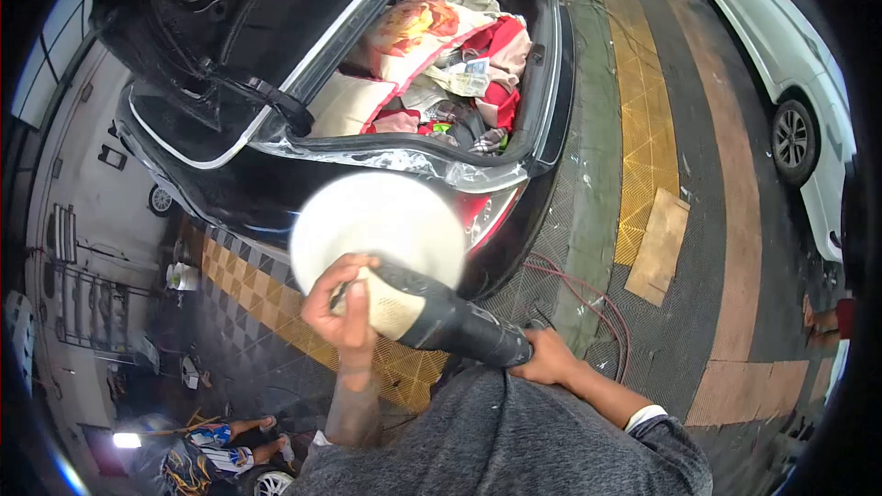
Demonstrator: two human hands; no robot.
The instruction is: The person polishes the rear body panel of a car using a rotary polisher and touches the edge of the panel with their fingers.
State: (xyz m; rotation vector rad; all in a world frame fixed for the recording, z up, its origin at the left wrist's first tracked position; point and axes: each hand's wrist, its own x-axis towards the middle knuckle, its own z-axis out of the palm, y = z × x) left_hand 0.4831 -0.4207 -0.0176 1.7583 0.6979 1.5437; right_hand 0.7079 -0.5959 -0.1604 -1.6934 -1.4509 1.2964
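My left hand [342, 308] is wrapped round the cream-coloured front end of a black car polisher [450, 326]. At the tool's rear end, my right hand [548, 358] grips the handle, its fingers partly hidden. A big round white pad [381, 220] fronts the polisher, bright and smooth as if blurred. It overlaps the back of a black car [216, 188], just below the open trunk; I cannot tell whether pad and paint touch. Whitish smears [377, 159] mark the trunk's rear edge beside the red tail light [478, 216].
Cushions and cloths [441, 64] fill the trunk under its raised lid [248, 28]. A red hose [588, 289] and a flat cardboard piece [658, 246] lie on the floor at right. A white car [781, 55] stands beyond. Another person [225, 445] is low at bottom left.
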